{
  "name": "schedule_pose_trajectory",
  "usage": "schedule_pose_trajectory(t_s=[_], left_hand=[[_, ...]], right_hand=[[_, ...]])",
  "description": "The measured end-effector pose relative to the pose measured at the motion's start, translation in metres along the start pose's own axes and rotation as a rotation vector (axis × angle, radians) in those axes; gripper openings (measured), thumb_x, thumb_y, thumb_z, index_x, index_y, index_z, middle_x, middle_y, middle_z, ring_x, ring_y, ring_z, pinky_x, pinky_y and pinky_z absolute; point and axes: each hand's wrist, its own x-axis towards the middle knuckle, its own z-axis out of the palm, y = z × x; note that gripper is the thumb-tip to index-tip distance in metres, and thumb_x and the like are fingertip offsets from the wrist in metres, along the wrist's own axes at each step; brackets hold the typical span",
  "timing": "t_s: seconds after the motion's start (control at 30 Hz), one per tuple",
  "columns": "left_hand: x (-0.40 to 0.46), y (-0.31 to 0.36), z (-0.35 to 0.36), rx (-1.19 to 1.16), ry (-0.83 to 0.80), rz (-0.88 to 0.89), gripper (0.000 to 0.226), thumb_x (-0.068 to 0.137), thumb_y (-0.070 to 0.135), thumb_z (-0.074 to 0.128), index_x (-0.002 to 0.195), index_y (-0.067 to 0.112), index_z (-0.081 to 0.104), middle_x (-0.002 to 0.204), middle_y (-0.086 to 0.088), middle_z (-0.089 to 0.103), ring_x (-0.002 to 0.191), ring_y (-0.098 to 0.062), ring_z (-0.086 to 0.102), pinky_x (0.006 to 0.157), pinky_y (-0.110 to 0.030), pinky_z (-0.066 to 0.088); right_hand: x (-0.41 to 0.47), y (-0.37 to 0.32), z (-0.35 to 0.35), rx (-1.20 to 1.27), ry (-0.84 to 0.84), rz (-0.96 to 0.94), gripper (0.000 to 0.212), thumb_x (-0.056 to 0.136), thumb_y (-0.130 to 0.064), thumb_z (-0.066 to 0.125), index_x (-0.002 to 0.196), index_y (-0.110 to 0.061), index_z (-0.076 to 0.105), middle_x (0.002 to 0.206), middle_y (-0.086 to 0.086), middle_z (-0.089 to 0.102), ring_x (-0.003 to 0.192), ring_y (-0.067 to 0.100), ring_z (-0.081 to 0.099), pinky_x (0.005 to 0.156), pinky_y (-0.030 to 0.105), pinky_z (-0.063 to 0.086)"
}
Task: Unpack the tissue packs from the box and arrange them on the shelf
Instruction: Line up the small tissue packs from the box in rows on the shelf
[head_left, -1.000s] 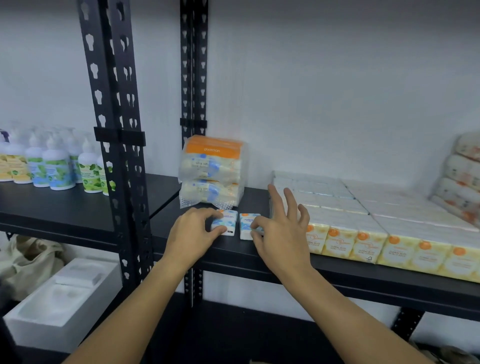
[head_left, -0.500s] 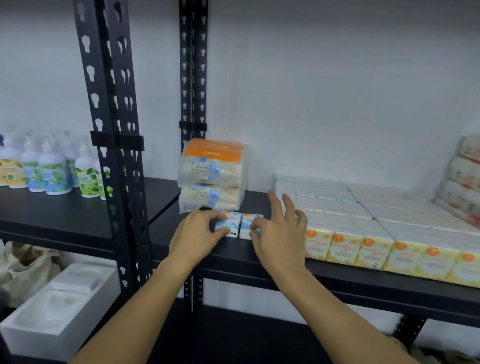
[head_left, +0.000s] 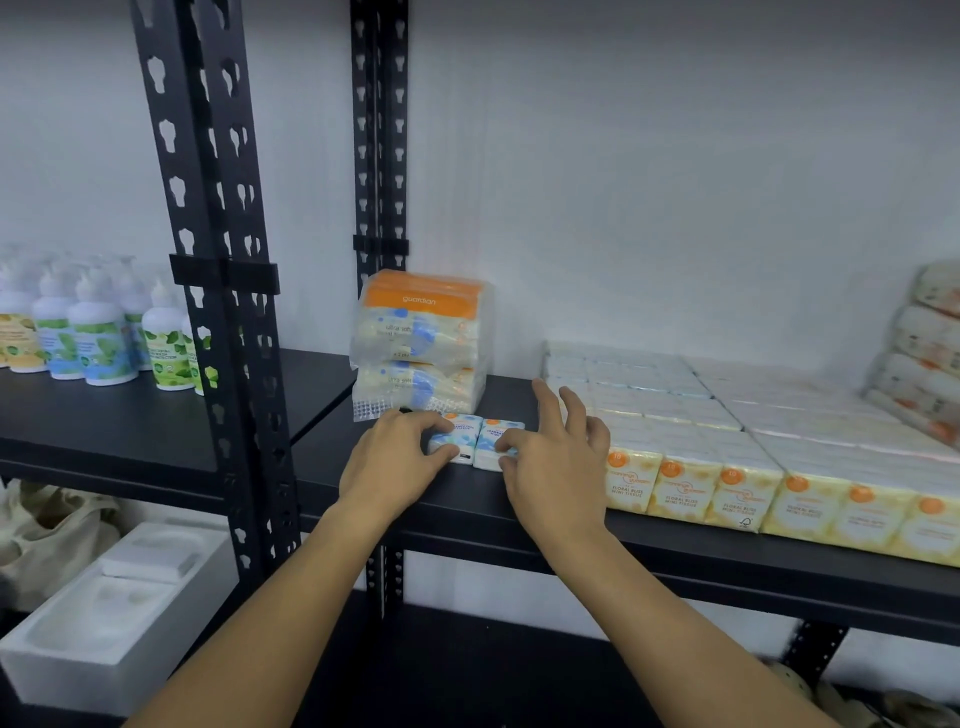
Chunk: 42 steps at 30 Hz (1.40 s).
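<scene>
Your left hand (head_left: 395, 457) is on the black shelf (head_left: 467, 499), thumb and fingers curled round the left one of two small blue-and-white tissue packs (head_left: 453, 441), pinching it by its near and far edges. Right beside it, touching side to side, sits the second small pack (head_left: 500, 448), and your right hand (head_left: 558, 462) has thumb and forefinger pinched on its near right corner while the other fingers fan out straight above the shelf. Both packs carry an orange dot and blue print, but the wording is too blurred to read. Just behind them stands a bigger wrapped bundle (head_left: 421, 345), two layers high, with an orange band that reads "guardian" and "ultra soft" on each layer below it. To your right, a broad block of yellow mini packs (head_left: 727, 467) fills the shelf in tidy rows; the front faces read "FLORAL BLISS MINI TISSUE" under an orange circle marked "10". Your right hand is just beside the nearest of them. Further right, at the edge of view, more soft bundles (head_left: 924, 358) are stacked up against the wall, print unreadable. Over on the left shelf, past the black upright post (head_left: 218, 291), stand pump bottles (head_left: 98, 338) with green, blue and yellow leaf labels, text too small to make out. Down below left lies a white foam tray (head_left: 98, 608) beside a cream cloth bag (head_left: 47, 530).
</scene>
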Motion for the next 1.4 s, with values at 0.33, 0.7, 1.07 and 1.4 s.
schedule_pose_trajectory(t_s=[0.33,0.7,1.07,1.4], left_hand=[[-0.003,0.002,-0.001,0.03,0.001,0.004,0.032,0.089,0.045,0.066,0.121,0.041,0.064,0.121,-0.001,0.057,0.104,-0.022,0.06,0.089,-0.034,0.05],[-0.003,0.001,-0.001,0.026,-0.01,-0.012,0.03,0.091,0.043,0.064,0.121,0.042,0.063,0.121,0.0,0.056,0.104,-0.021,0.059,0.088,-0.036,0.051],[-0.005,0.001,-0.001,0.021,-0.003,-0.008,0.031,0.091,0.043,0.063,0.122,0.045,0.062,0.123,-0.001,0.056,0.108,-0.022,0.059,0.09,-0.039,0.052],[-0.037,0.017,-0.003,-0.185,0.197,0.215,0.037,0.092,0.028,0.065,0.129,0.028,0.064,0.134,0.007,0.06,0.128,-0.011,0.048,0.106,-0.043,0.042]], right_hand=[[0.0,0.001,-0.006,-0.015,-0.085,-0.017,0.015,0.085,-0.028,0.072,0.098,-0.034,0.078,0.159,0.007,0.033,0.145,0.034,0.024,0.105,0.047,0.016],[-0.001,-0.001,-0.007,0.003,-0.09,0.002,0.015,0.079,-0.024,0.078,0.09,-0.034,0.08,0.152,0.01,0.045,0.141,0.036,0.034,0.102,0.049,0.023],[0.0,0.002,-0.01,0.025,-0.161,-0.042,0.027,0.097,-0.03,0.055,0.118,-0.035,0.071,0.164,0.004,0.02,0.148,0.031,0.011,0.109,0.045,0.01],[-0.017,0.021,-0.033,0.308,-0.019,-0.079,0.037,0.089,-0.024,0.067,0.125,-0.031,0.066,0.149,0.004,0.045,0.139,0.024,0.035,0.112,0.041,0.027]])
